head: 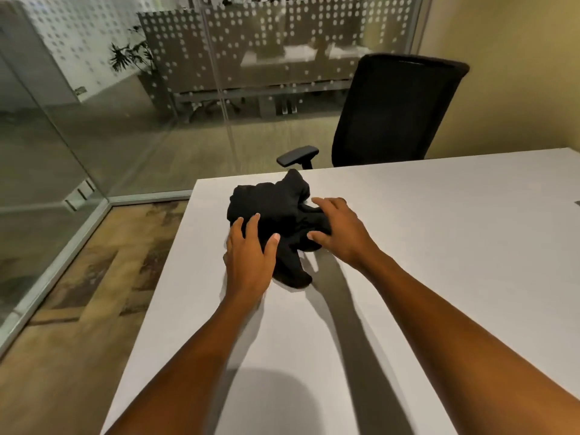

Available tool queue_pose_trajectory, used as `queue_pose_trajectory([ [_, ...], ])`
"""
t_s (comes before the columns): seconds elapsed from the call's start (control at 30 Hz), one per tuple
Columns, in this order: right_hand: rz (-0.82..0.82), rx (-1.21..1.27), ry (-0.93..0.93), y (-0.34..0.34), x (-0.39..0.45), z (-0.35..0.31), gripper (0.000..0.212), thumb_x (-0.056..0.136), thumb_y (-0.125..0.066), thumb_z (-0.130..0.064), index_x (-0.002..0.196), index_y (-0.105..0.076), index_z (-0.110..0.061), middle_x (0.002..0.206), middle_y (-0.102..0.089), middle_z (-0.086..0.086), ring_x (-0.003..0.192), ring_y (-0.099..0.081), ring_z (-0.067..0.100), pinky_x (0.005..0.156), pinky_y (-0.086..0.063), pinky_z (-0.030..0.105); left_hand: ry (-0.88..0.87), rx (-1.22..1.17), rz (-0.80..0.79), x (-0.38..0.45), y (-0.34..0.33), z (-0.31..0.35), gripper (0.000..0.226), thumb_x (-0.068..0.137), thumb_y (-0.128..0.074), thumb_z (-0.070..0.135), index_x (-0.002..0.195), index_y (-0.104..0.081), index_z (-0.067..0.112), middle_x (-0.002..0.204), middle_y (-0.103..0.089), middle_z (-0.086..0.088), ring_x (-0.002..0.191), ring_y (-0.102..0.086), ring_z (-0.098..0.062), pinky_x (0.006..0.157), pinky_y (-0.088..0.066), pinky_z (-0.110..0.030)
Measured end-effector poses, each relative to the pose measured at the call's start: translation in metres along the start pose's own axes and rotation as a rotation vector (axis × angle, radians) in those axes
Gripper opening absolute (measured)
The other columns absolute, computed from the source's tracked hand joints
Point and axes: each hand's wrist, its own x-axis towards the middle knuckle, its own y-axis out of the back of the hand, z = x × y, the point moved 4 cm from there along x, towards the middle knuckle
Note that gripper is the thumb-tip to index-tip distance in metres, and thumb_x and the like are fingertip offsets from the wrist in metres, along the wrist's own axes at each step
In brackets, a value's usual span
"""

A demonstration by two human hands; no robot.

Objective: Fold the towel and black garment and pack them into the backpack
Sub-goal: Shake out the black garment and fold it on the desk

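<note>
A black garment [276, 208] lies crumpled in a heap on the white table [439, 246], near its far left corner. My left hand [249, 255] rests on the garment's near left side, fingers spread over the cloth. On the heap's right side sits my right hand [340, 229], thumb and fingers apart and touching the fabric. Whether either hand pinches the cloth is not clear. No towel or backpack is in view.
A black office chair [392, 111] stands behind the table's far edge, its armrest [298, 155] close to the garment. Glass walls [125, 105] enclose the room at left and back. The table's left edge drops to a patterned floor [94, 277].
</note>
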Motion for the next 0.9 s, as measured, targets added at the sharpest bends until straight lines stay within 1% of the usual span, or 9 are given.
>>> queue_pose_trajectory([
  [0.1, 0.083, 0.281, -0.104, -0.026, 0.033, -0.014, 0.067, 0.087, -0.066, -0.034, 0.143, -0.035, -0.014, 0.14, -0.048, 0.01, 0.127, -0.047, 0.028, 0.106, -0.04, 0.04, 0.036, -0.07, 0.023, 0.03, 0.01, -0.023, 0.061, 0.093, -0.054, 0.033, 0.145, -0.028, 0.017, 0.152, -0.025, -0.009, 0.137, -0.03, -0.028, 0.111, -0.031, -0.046],
  [0.23, 0.228, 0.532, -0.345, -0.054, 0.056, -0.02, 0.061, 0.087, -0.061, -0.047, 0.131, -0.05, -0.007, 0.122, -0.061, 0.007, 0.114, -0.057, 0.023, 0.095, -0.042, 0.028, 0.201, -0.332, -0.014, 0.06, 0.009, -0.047, 0.076, 0.085, -0.066, 0.033, 0.146, -0.025, 0.017, 0.149, -0.032, -0.008, 0.134, -0.037, -0.028, 0.108, -0.036, -0.041],
  [0.37, 0.277, 0.631, -0.418, -0.06, 0.07, -0.014, 0.039, 0.08, -0.071, -0.044, 0.095, -0.069, -0.008, 0.091, -0.069, 0.004, 0.086, -0.064, 0.017, 0.089, -0.053, 0.034, 0.33, -0.618, -0.152, 0.072, 0.002, -0.056, 0.076, 0.073, -0.078, 0.032, 0.137, -0.038, 0.021, 0.127, -0.052, -0.002, 0.116, -0.053, -0.023, 0.1, -0.046, -0.042],
  [0.43, 0.248, 0.746, -0.456, -0.058, 0.071, -0.016, 0.03, 0.076, -0.077, -0.034, 0.096, -0.066, -0.014, 0.099, -0.067, 0.004, 0.094, -0.065, 0.019, 0.091, -0.053, 0.037, 0.351, -0.612, -0.169, 0.071, 0.002, -0.055, 0.07, 0.068, -0.082, 0.031, 0.127, -0.045, 0.019, 0.113, -0.054, 0.003, 0.104, -0.054, -0.019, 0.095, -0.049, -0.036],
  [0.53, 0.261, 0.815, -0.42, -0.035, 0.078, -0.03, 0.025, 0.081, -0.074, -0.023, 0.102, -0.061, -0.025, 0.116, -0.061, 0.005, 0.107, -0.058, 0.023, 0.094, -0.052, 0.043, 0.341, -0.602, -0.168, 0.078, 0.009, -0.041, 0.052, 0.068, -0.082, 0.035, 0.106, -0.049, 0.022, 0.1, -0.057, 0.007, 0.102, -0.056, -0.02, 0.093, -0.05, -0.035],
  [0.63, 0.317, 0.805, -0.281, 0.005, 0.083, -0.052, 0.016, 0.086, -0.065, -0.013, 0.096, -0.065, -0.025, 0.1, -0.064, -0.003, 0.1, -0.06, 0.017, 0.091, -0.053, 0.04, 0.325, -0.679, -0.196, 0.081, 0.024, -0.012, 0.04, 0.066, -0.081, 0.041, 0.094, -0.058, 0.023, 0.094, -0.064, 0.009, 0.095, -0.062, -0.014, 0.081, -0.051, -0.028],
  [0.7, 0.325, 0.859, -0.217, 0.037, 0.079, -0.072, 0.015, 0.088, -0.059, -0.008, 0.095, -0.067, -0.02, 0.093, -0.065, -0.004, 0.095, -0.061, 0.015, 0.079, -0.057, 0.036, 0.315, -0.721, -0.182, 0.078, 0.042, 0.012, 0.038, 0.062, -0.082, 0.045, 0.088, -0.065, 0.024, 0.092, -0.07, 0.006, 0.09, -0.065, -0.012, 0.077, -0.052, -0.026],
  [0.8, 0.271, 0.941, -0.169, 0.079, 0.067, -0.099, 0.018, 0.092, -0.051, -0.007, 0.098, -0.066, -0.014, 0.098, -0.061, 0.002, 0.091, -0.058, 0.015, 0.052, -0.053, 0.025, 0.291, -0.815, -0.15, 0.066, 0.069, 0.048, 0.049, 0.057, -0.082, 0.048, 0.095, -0.071, 0.019, 0.093, -0.074, 0.003, 0.093, -0.068, -0.016, 0.084, -0.055, -0.033],
  [0.9, 0.283, 0.986, -0.143, 0.121, 0.052, -0.119, 0.02, 0.093, -0.048, -0.006, 0.095, -0.066, -0.014, 0.111, -0.059, 0.012, 0.102, -0.06, 0.025, 0.05, -0.053, 0.027, 0.166, -0.863, -0.134, 0.048, 0.101, 0.085, 0.059, 0.051, -0.082, 0.054, 0.099, -0.071, 0.021, 0.1, -0.073, 0.001, 0.099, -0.067, -0.017, 0.086, -0.054, -0.033],
])
